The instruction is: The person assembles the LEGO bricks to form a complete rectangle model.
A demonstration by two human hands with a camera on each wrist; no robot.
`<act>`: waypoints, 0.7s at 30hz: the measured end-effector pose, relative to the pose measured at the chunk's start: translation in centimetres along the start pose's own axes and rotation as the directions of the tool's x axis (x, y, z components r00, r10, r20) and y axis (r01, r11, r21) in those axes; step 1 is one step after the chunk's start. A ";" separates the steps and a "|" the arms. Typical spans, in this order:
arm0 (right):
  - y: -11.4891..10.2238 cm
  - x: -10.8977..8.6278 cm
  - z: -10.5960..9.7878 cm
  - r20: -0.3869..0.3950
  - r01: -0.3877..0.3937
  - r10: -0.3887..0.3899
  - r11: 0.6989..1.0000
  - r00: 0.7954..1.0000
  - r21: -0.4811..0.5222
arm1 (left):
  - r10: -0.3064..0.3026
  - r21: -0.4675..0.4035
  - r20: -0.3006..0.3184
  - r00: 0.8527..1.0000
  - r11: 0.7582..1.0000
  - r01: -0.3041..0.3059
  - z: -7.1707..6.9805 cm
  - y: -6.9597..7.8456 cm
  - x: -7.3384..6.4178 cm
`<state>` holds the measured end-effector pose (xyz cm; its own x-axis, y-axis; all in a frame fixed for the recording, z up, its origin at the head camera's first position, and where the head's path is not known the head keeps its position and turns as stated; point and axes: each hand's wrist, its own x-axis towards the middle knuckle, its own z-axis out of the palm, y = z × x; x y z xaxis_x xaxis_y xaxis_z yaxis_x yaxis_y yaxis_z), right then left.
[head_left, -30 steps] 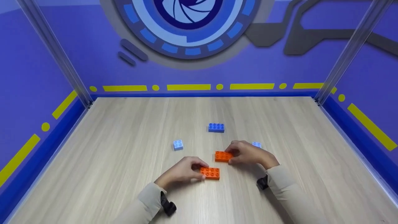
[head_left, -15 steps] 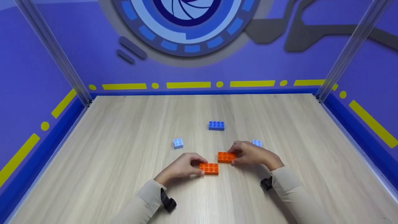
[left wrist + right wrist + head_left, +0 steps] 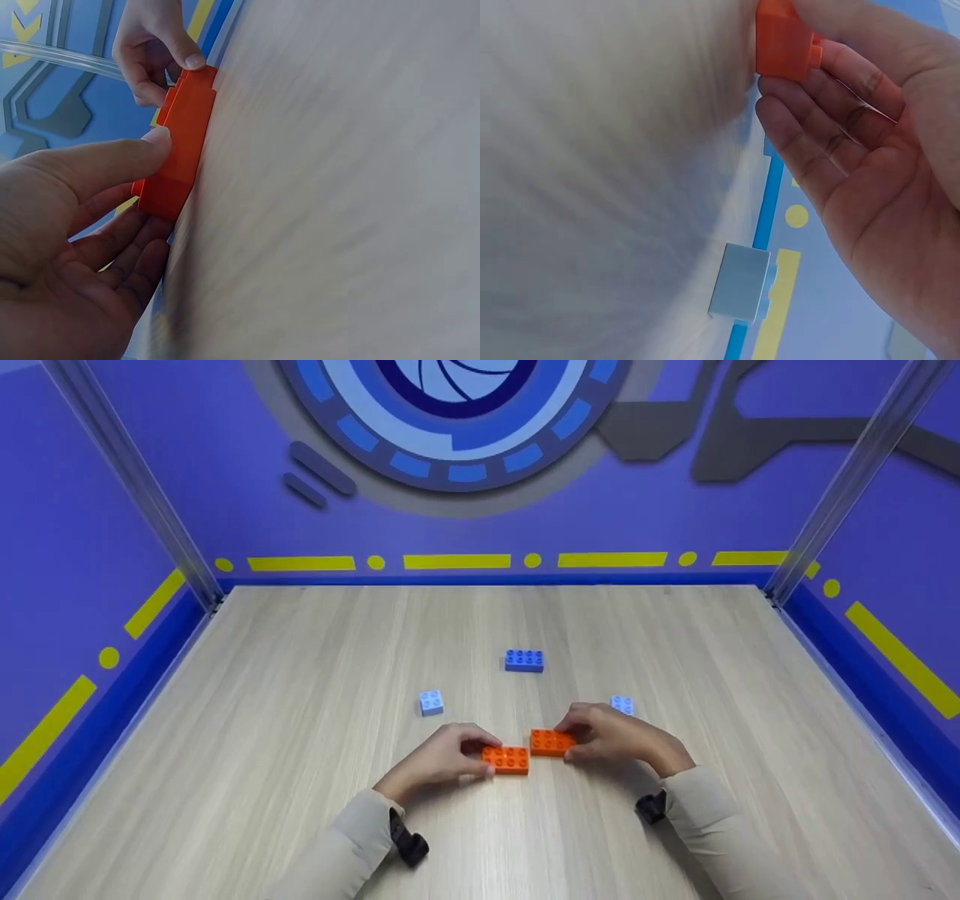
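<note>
- While the left hand (image 3: 450,756) pinches the left orange brick (image 3: 507,761) by its left end, the right hand (image 3: 622,737) pinches the right orange brick (image 3: 550,742) by its right end, each with the thumb on the near side and fingers on the far side.
- Both orange bricks are at the near middle of the table (image 3: 300,697), studs up, long axes running left to right, almost parallel.
- Their free ends point toward each other; the left orange brick sits a little nearer the person, with a narrow gap showing between their corners from the head view. Whether either is lifted slightly, I cannot tell.
- Beyond them lies the dark blue brick (image 3: 523,661), its long axis also left to right.
- To the far left of the pair sits one small light-blue brick (image 3: 431,703), well apart from the left hand; the other small light-blue brick (image 3: 622,704) is just behind the right hand, which hides its lower edge.
- Nothing stands between the two orange bricks.
- Compared with a second ago, the left orange brick has moved away from the person and the right orange brick nearer and rightward; their ends overlapped sideways then, and no longer do.
</note>
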<state>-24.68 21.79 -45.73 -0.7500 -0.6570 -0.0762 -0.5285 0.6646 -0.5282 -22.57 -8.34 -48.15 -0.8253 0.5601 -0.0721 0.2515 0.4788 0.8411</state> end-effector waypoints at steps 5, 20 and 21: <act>0.1 -0.2 0.1 0.001 0.018 -0.018 1.000 1.000 -0.007 | 0.009 -0.014 -0.017 1.000 1.000 -0.009 0.2 -0.2 0.2; -0.1 -0.5 0.3 0.012 0.021 -0.022 0.999 1.000 0.026 | 0.005 -0.078 -0.057 0.998 0.997 -0.009 0.7 -0.6 0.5; -0.1 -0.5 0.3 0.015 0.020 -0.020 0.999 1.000 0.028 | -0.003 -0.083 -0.059 0.998 0.997 -0.002 0.7 -0.6 0.4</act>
<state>-24.14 21.96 -45.95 -0.7330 -0.6756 -0.0785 -0.5318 0.6412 -0.5532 -22.74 -7.90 -49.04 -0.8543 0.5179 -0.0429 0.2103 0.4201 0.8828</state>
